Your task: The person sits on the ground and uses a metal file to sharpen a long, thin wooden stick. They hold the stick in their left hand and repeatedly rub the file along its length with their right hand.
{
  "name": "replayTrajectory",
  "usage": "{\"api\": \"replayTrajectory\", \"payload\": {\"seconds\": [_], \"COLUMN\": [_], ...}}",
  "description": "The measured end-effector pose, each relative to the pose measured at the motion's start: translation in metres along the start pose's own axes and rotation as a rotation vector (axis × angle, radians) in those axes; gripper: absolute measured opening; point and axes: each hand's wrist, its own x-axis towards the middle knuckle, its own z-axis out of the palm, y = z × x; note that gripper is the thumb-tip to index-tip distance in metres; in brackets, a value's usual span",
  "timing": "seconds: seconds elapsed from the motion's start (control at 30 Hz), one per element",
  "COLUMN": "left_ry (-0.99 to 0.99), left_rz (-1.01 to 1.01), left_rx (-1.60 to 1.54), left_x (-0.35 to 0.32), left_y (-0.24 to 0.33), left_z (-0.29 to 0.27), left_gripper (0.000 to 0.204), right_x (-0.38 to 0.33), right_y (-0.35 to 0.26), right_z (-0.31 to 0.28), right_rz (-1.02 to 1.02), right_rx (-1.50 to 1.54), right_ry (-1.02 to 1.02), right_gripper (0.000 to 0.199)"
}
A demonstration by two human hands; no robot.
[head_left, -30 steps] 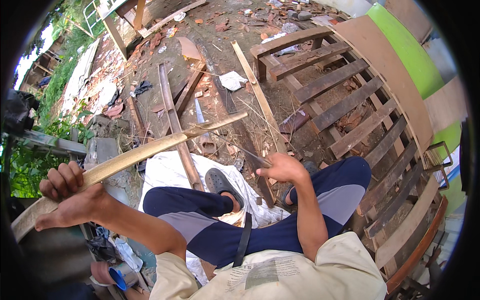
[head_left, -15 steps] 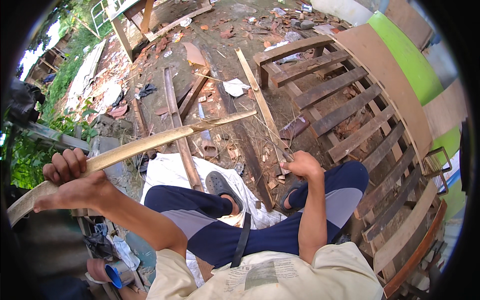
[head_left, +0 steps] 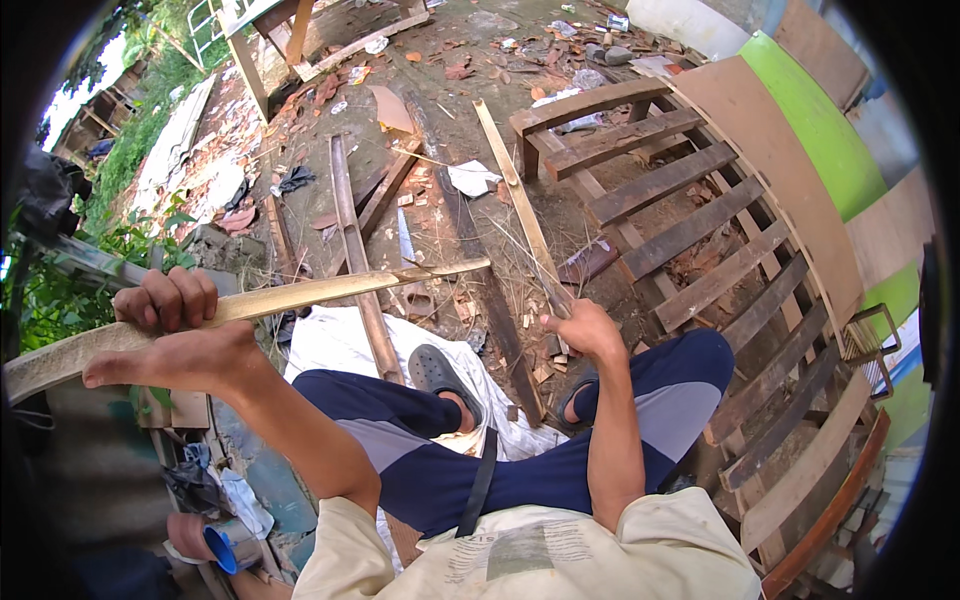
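My left hand (head_left: pixel 190 355) is closed round a long pale strip of split bamboo (head_left: pixel 330 290). The strip slants across in front of me, its thick end past the hand at the far left and its tapering end above the ground in the middle. Near that thin end, a sliver is partly split from its upper edge. My right hand (head_left: pixel 588 328), in front of my right knee, grips a knife. The thin blade (head_left: pixel 545 277) points up and left, just right of the strip's tip and apart from it; the fingers hide most of the handle.
A slatted wooden frame (head_left: pixel 680 220) stands to the right. Another split bamboo piece (head_left: pixel 515 185) and a brown channel-shaped length (head_left: pixel 350 230) lie ahead. White sheeting (head_left: pixel 335 340) spreads under my feet. Wood chips and litter cover the ground; a blue-lined pot (head_left: pixel 230 545) sits lower left.
The bamboo strip has shifted slightly left and its tip has dropped. My left hand has moved up and right, turning the strip flatter. My right hand has drawn a little left with the knife.
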Motion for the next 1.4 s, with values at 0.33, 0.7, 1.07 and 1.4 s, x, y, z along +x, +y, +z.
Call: {"api": "replayTrajectory", "payload": {"seconds": [0.33,0.7,1.07,1.4], "left_ry": [-0.14,-0.036,-0.425,-0.497], "left_rz": [0.052,0.217,-0.109,-0.189], "left_rx": [-0.045,0.056,-0.243,-0.285], "left_x": [-0.007,-0.051,-0.056,-0.063], "left_y": [-0.008,-0.084,-0.117,-0.138], "left_z": [0.01,-0.009,-0.031,-0.033], "left_gripper": [0.08,0.064,0.059,0.052], "right_x": [-0.037,-0.074,-0.07,0.012], "right_y": [-0.035,-0.072,-0.076,-0.014], "right_z": [0.01,0.07,0.087,0.138], "right_rz": [-0.337,-0.465,-0.433,-0.163], "right_rx": [0.202,0.117,0.207,0.174], "right_ry": [0.076,-0.07,-0.049,-0.001], "right_gripper": [0.042,0.039,0.036,0.035]}}
